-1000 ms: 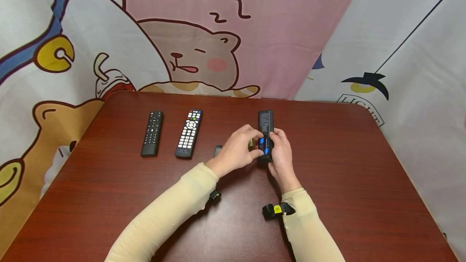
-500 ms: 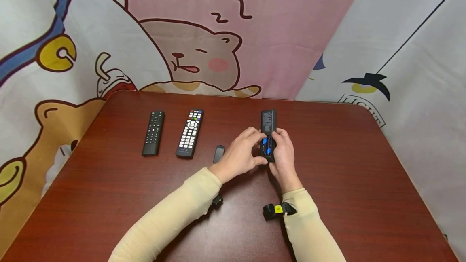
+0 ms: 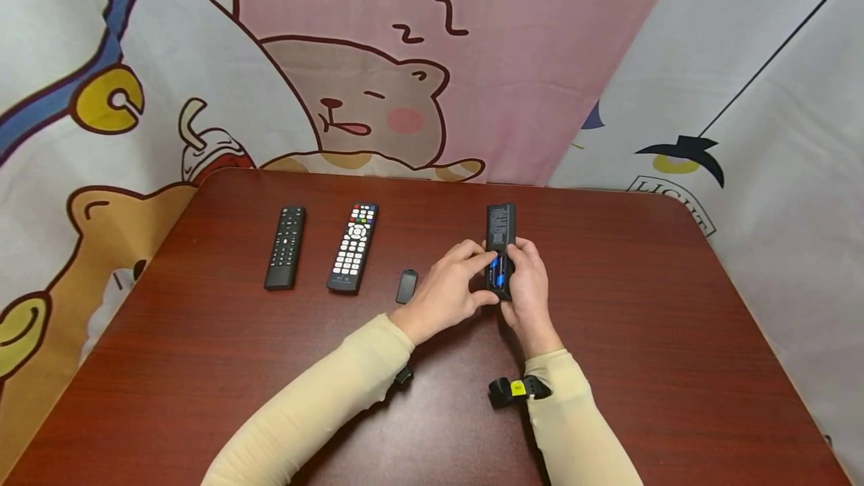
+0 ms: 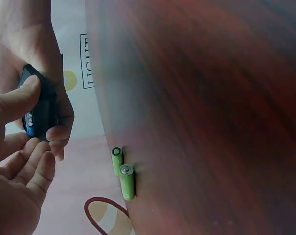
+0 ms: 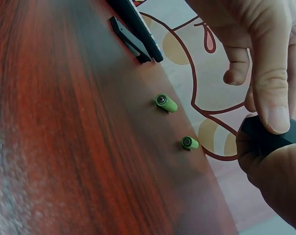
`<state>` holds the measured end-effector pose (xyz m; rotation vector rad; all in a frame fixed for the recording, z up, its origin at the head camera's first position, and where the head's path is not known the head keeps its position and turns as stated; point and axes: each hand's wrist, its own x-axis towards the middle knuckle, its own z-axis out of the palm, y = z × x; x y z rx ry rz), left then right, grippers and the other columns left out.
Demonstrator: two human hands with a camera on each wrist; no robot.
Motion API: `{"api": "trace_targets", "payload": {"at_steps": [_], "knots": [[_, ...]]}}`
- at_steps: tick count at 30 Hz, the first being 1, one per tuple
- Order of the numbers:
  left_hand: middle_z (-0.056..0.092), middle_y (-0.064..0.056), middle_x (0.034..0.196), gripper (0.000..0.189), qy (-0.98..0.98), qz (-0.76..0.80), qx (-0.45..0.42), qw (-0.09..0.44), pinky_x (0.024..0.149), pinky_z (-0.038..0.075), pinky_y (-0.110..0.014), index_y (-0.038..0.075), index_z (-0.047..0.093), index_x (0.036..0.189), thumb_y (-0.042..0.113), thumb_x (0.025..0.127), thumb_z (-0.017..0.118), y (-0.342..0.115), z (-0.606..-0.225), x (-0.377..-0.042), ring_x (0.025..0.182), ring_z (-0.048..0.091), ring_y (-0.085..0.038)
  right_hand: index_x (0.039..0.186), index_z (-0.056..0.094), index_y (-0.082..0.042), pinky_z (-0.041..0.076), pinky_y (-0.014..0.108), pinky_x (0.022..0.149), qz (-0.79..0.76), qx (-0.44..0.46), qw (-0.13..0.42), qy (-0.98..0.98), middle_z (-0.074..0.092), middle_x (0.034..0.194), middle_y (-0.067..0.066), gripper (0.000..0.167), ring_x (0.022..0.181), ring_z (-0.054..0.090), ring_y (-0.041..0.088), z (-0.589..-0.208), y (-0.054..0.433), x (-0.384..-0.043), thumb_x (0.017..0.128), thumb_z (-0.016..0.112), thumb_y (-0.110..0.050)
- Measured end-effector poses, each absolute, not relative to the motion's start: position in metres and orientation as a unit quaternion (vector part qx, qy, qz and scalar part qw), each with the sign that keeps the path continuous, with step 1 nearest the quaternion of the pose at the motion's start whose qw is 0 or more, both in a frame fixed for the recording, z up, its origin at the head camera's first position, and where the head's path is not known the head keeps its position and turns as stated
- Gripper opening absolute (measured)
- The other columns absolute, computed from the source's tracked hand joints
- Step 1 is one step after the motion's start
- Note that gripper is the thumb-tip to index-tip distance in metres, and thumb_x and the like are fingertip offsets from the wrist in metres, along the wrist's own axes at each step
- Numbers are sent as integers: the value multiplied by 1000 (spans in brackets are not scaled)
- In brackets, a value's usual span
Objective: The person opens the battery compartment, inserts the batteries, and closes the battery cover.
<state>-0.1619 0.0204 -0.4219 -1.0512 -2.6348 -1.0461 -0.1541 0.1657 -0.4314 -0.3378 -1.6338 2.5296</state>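
Observation:
My right hand (image 3: 529,287) grips a black remote control (image 3: 500,225) by its right side, its labelled back turned up. The battery compartment lies uncovered, and blue batteries (image 3: 496,273) sit inside it. From the left my left hand (image 3: 442,287) spans the compartment, index fingertip at its upper end and thumb at the lower end of the remote. In the right wrist view the left thumb (image 5: 277,117) presses on the remote's end. Two green batteries (image 4: 127,182) lie on the table, hidden behind the left hand in the head view.
A small black battery cover (image 3: 407,286) lies left of the left hand. Farther left are a remote with white buttons (image 3: 350,250) and an all-black remote (image 3: 285,250). The brown table (image 3: 641,336) ends at a cartoon-printed cloth (image 3: 526,96).
Both hands and the remote have shifted slightly right. The battery cover has come into fuller view. A green patch by the left fingers no longer shows, and the left index finger rests over the blue batteries.

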Motion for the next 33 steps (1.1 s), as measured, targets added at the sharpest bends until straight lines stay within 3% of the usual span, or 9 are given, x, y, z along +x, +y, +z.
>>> {"api": "trace_targets", "payload": {"at_steps": [5,11,22,27,33], "knots": [[62,-5,120,64,-873,-336,-349,57,90,54,-32,2,62,141,26,87,86,21,-423,-161,110,59,-17,120,49,-6,56,25,77,835,-113,59,-536,64,116,16,21,90,65,15,-431,166,-154,112,31,-13],[59,-6,126,64,-884,-287,-365,59,93,52,-31,2,55,147,29,94,77,22,-426,-159,114,56,-19,117,49,-7,56,25,76,841,-112,61,-526,67,104,7,19,86,64,14,-430,165,-155,111,32,-12],[56,-10,134,62,-885,-272,-377,25,99,50,-33,2,49,152,30,100,69,17,-421,-161,121,54,-22,120,48,-7,56,25,77,835,-116,41,-536,66,114,14,21,90,66,14,-431,169,-157,112,31,-15],[62,-8,123,48,-876,-323,-358,25,85,53,-30,2,57,145,24,103,65,14,-419,-165,106,60,-18,120,49,-7,55,25,68,829,-119,29,-546,65,120,18,21,88,66,14,-431,167,-157,112,32,-17],[68,-8,113,43,-857,-396,-326,37,70,51,-21,2,67,134,18,95,76,14,-421,-168,87,66,-17,125,48,-7,55,24,67,823,-113,22,-557,60,126,22,23,90,65,14,-430,163,-155,112,32,-18]]}}
